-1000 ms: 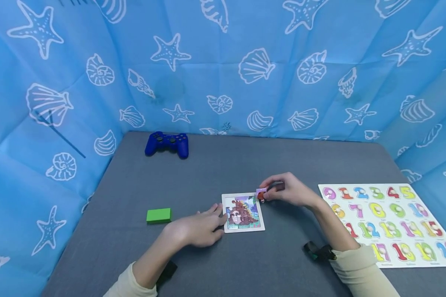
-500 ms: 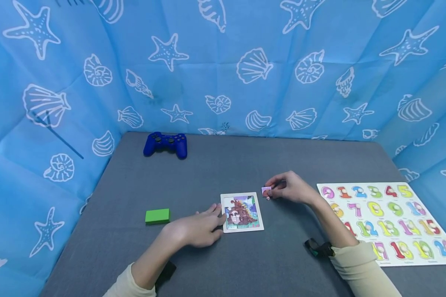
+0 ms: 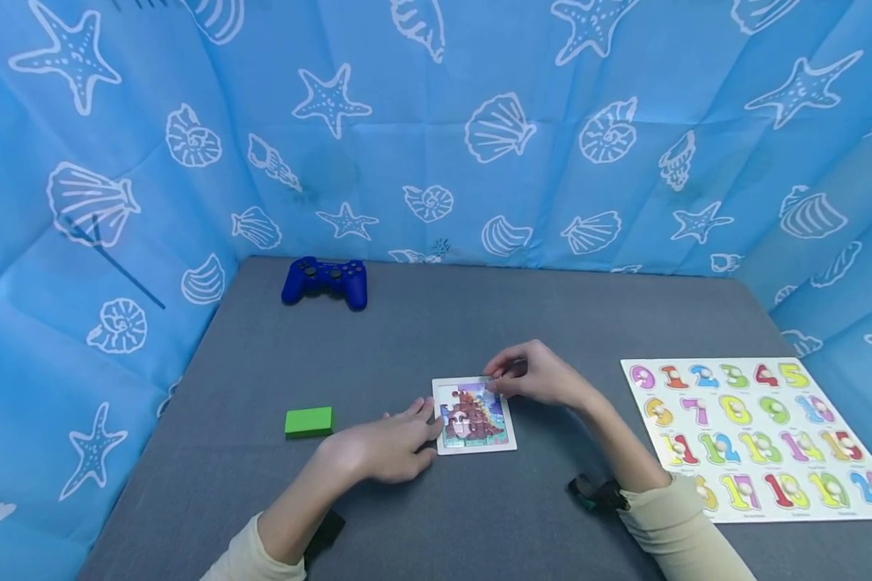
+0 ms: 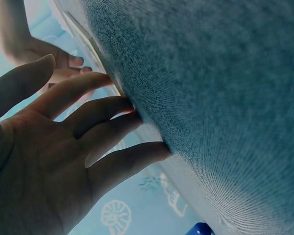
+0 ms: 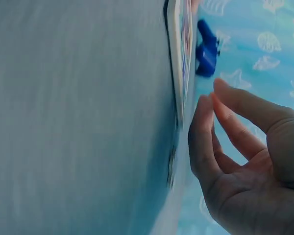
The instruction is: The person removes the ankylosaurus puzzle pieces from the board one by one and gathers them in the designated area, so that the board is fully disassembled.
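A small jigsaw puzzle (image 3: 480,418) in a white frame lies on the table, its picture showing a brown spiky dinosaur. My left hand (image 3: 398,444) rests at the frame's left edge, fingers extended and tips low on the table beside it. Over the frame's upper right corner is my right hand (image 3: 534,375), its fingers bent and thumb near the fingertips. In the right wrist view nothing shows between the fingertips of this right hand (image 5: 240,161). A thin flat puzzle piece (image 5: 171,166) lies on the table past the frame there; the hand hides it in the head view.
A green block (image 3: 308,422) lies left of my left hand. A blue game controller (image 3: 324,282) sits at the back left. A white number board (image 3: 759,440) with coloured digits covers the right side, close to my right forearm. A blue patterned curtain (image 3: 421,105) surrounds the grey table (image 3: 407,323).
My right hand first drew the puzzle piece right, away from the frame's corner, then let it go on the table and moved back left over that corner. My left hand has stayed put.
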Available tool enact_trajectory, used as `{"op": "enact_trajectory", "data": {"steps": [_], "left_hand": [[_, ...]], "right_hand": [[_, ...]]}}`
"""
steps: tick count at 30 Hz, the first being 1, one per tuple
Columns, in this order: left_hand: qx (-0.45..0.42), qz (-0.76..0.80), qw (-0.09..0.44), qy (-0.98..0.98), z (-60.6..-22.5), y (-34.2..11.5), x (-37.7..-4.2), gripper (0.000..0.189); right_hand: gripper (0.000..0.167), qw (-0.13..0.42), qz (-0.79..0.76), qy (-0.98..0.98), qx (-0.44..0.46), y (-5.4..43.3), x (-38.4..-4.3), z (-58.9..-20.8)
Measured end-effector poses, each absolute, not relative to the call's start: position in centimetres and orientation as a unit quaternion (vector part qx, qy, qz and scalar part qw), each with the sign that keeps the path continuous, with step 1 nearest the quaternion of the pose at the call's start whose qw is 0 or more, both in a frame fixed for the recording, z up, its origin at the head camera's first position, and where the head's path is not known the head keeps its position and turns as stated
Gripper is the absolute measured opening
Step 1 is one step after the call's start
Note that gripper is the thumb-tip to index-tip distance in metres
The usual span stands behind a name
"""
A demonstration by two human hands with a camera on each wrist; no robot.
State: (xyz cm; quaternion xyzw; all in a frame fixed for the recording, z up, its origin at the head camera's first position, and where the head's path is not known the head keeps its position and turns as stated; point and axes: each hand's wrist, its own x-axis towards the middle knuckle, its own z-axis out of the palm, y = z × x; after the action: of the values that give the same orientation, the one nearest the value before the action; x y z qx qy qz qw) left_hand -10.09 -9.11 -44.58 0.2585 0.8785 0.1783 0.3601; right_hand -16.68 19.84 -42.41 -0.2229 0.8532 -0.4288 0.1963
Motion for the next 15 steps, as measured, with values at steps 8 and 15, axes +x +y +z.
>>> {"op": "enact_trajectory", "data": {"steps": [8,15], "left_hand": [[0.266,0.174,0.346,0.883,-43.4,-9.1,-9.8,0.059],[0.247,0.184,0.353,0.883,-39.7,-8.5,-8.6,0.057]], "right_hand": [[0.017,0.225,-0.418,0.837,-0.272,16.7,-16.4,-42.5],[0.014,0.222,-0.372,0.855,-0.286,15.5,-16.9,-42.9]]}}
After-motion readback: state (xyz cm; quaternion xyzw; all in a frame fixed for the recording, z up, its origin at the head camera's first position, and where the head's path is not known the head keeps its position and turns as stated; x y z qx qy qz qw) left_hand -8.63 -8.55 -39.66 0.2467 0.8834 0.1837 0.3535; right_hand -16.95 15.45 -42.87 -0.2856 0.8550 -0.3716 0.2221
